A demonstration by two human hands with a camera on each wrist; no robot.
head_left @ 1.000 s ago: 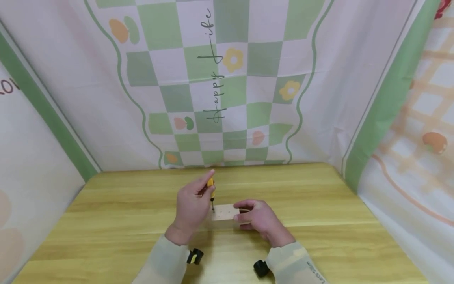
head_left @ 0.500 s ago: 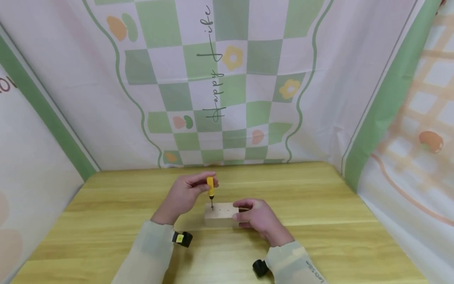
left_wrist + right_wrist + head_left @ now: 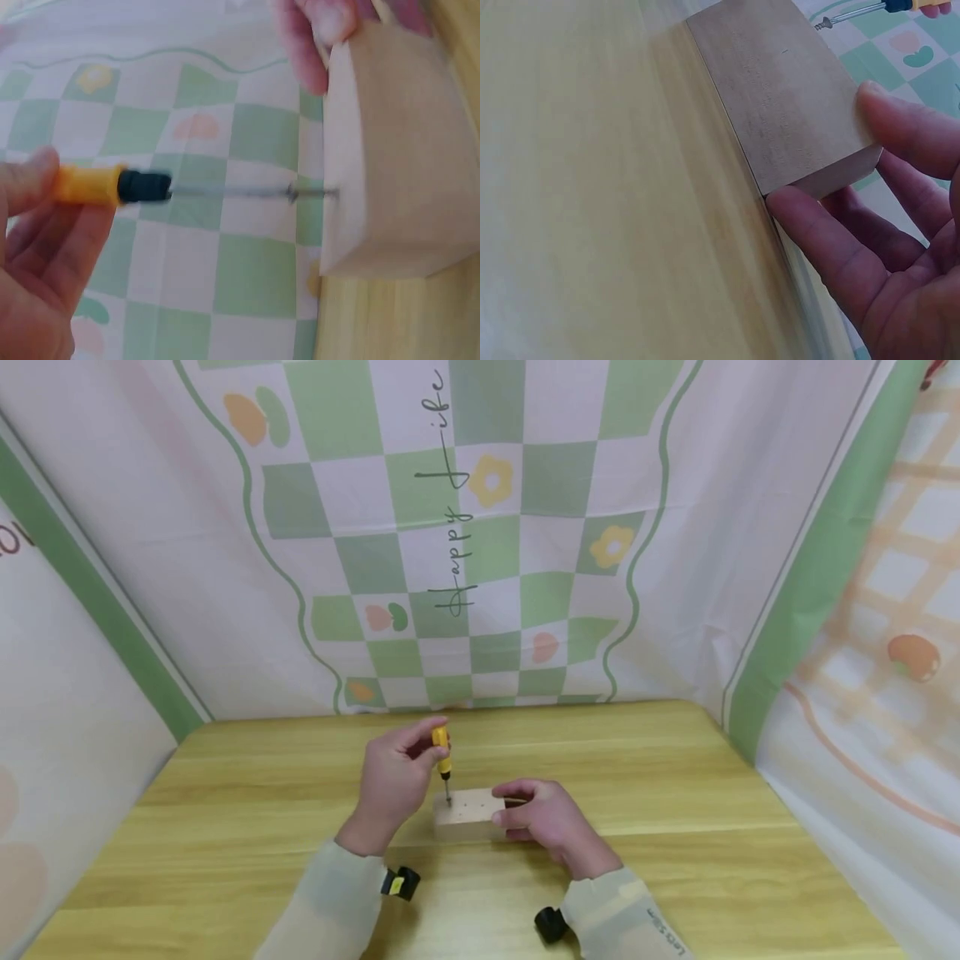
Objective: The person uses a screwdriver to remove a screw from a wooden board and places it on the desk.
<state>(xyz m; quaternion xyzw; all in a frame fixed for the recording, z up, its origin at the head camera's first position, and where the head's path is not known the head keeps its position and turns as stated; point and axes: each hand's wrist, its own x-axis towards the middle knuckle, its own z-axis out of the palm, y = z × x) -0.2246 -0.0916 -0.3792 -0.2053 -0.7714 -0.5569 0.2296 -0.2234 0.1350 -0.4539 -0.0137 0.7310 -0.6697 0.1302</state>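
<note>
A pale wooden block [image 3: 471, 828] with small holes in its top lies on the table. In its left end stands a screw [image 3: 311, 193], partly sunk, its threads showing above the wood. My left hand [image 3: 393, 781] pinches the yellow handle of a screwdriver [image 3: 90, 184] between thumb and fingers. The screwdriver is upright, its tip meeting the screw head. My right hand [image 3: 551, 818] grips the block's right end, thumb on the near top edge and fingers round the end and far side, as the right wrist view [image 3: 900, 247] hand shows.
The wooden table [image 3: 675, 793] extends around the block on all sides. A checked green and white cloth [image 3: 495, 552] hangs behind its far edge, with more cloth at both sides. Black wrist cameras sit below the left [image 3: 401, 883] and right cuffs.
The left hand has loosened and turned about the screwdriver handle, swinging out left and then part of the way back. The right hand and block have hardly moved.
</note>
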